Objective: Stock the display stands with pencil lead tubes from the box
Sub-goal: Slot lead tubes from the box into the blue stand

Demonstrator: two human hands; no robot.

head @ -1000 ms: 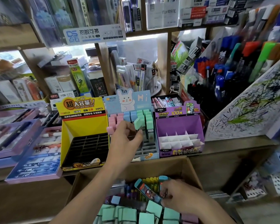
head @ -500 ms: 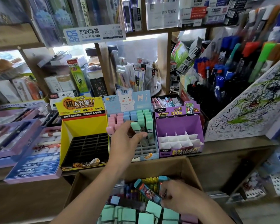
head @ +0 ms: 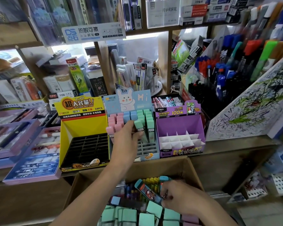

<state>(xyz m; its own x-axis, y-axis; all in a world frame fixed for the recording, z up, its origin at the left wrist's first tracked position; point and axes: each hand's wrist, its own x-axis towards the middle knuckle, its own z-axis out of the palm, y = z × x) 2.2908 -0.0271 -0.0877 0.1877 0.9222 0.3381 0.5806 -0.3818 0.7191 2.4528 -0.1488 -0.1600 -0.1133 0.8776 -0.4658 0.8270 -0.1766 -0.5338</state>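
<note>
My left hand [head: 127, 137] pinches a green lead tube [head: 139, 128] standing in a slot of the light-blue rabbit display stand [head: 151, 154], beside rows of pink, blue and green tubes. Low in the cardboard box [head: 178, 167], my right hand [head: 180, 195] grips teal-capped printed tubes [head: 148, 191]. Several mint-green tubes [head: 154, 209] and yellow ones fill the box. The yellow stand [head: 85, 128] on the left and the purple stand [head: 180, 128] on the right show bare slots.
All three stands sit on a wooden shelf [head: 235, 144] packed with stationery. Purple pen trays [head: 15, 141] lie at the left. A marker rack with a scribbled test sheet [head: 248, 108] rises at the right. More boxed goods stand behind.
My left hand lowered the green tube from above the rows down into a slot of the blue stand. My right hand stayed in the box holding its tubes.
</note>
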